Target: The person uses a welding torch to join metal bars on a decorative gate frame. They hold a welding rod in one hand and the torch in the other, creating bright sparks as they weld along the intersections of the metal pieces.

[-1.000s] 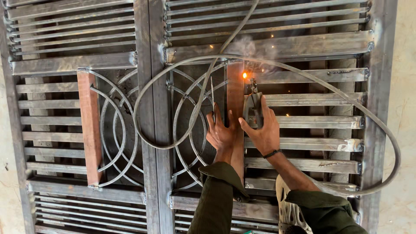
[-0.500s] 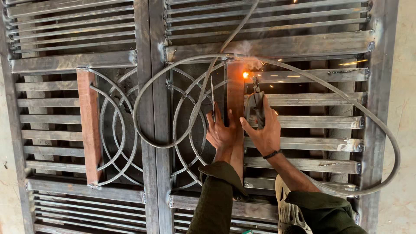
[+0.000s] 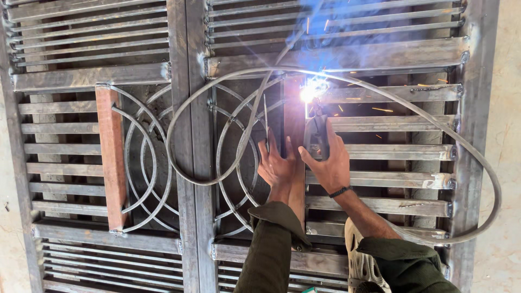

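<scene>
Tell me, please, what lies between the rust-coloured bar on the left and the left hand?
In the head view, curved metal rings, the grey centre post and a looping cable lie between the rust-coloured bar and the left hand.

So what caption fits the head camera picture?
Right hand welds a bright arc on a metal gate; left hand steadies.

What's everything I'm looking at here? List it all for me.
Gate: one, grey steel with slats and curved rings, fills the view.
Rusty bar: one, red-brown, upright in the left panel.
Second bar: one, rust-coloured, upright in the right panel, under the arc.
Cable: one, grey, looped across the gate.
Arc: one, blue-white with orange sparks, at the second bar's top.
Electrode holder: one, dark, below the arc.
Shoe: one, pale, bottom right.
Wristband: one, black, right wrist.
Sleeves: two, olive green.
Left hand: flat beside the second bar.
Right hand: gripping the electrode holder.
</scene>
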